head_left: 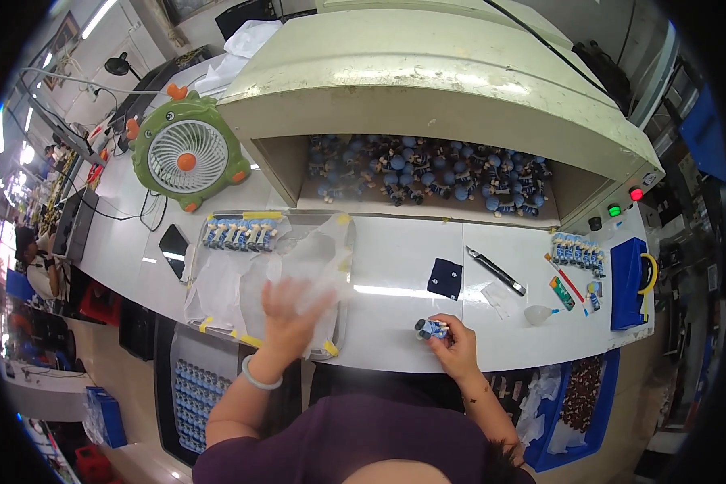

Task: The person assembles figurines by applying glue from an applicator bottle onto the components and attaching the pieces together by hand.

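Between the thumb and fingers of my right hand [457, 348], above the table's front edge, is a small blue-and-white figurine [433, 328]. My left hand [290, 317] is blurred by motion over the paper-lined tray [343, 278]; its fingers look spread, with nothing visible in them. A row of similar blue figurines [239, 235] lies along the tray's far left part. Yellow tape marks the tray's rim. Beyond my right hand lies a dark blue cloth square [444, 278] with small pale marks.
A box-shaped cabinet [427, 109] at the back holds a heap of blue-headed figurines [427, 173]. At left are a green fan [187, 153] and a phone [173, 252]. Rightward lie a utility knife [496, 270], glue tube [562, 293], more figurines [578, 252] and a blue bin [627, 286].
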A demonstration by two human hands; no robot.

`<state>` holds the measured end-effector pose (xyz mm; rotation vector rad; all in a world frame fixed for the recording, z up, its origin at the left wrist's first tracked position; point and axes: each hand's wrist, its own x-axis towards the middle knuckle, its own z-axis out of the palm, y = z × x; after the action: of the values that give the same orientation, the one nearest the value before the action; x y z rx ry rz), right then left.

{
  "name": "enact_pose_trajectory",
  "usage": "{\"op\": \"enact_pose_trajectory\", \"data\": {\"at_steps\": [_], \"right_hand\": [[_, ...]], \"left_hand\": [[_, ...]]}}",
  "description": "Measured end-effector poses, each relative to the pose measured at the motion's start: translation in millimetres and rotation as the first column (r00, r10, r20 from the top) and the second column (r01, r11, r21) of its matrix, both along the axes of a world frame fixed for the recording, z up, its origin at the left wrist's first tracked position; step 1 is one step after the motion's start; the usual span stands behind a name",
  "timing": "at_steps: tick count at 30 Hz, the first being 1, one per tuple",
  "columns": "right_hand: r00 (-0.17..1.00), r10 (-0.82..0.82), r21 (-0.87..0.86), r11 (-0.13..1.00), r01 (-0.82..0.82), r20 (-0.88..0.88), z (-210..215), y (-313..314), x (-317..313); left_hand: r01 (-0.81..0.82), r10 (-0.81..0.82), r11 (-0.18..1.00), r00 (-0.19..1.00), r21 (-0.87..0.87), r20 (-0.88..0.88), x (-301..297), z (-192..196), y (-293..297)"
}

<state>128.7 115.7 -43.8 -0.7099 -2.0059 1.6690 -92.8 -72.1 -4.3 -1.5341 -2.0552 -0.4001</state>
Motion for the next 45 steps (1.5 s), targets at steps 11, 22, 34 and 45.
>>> {"op": "enact_pose_trajectory", "data": {"at_steps": [11,22,34,45], "right_hand": [[1.000,0.008,-0.029,1.000,-0.008,0.004,1,2,-3],[0.999,0.028,-0.041,0.999,-0.029,-0.016,-6,0,0],[0.999,0.000,0.018,1.000,0.000,0.047,-11,0,-4],[0.992,0.052,0.449,0.894,0.004,-0.113,44,5,0]], "left_hand": [[-0.342,0.400,0.882,0.907,-0.323,0.132,-26,4,13],[0.023,-0.021,0.980,1.000,-0.200,0.015,-55,-23,51],[0.009,0.017,0.999,0.880,-0.051,0.476,-39,12,51],[0.474,-0.285,0.840,-0.028,0.264,0.958,72,20,62]]}}
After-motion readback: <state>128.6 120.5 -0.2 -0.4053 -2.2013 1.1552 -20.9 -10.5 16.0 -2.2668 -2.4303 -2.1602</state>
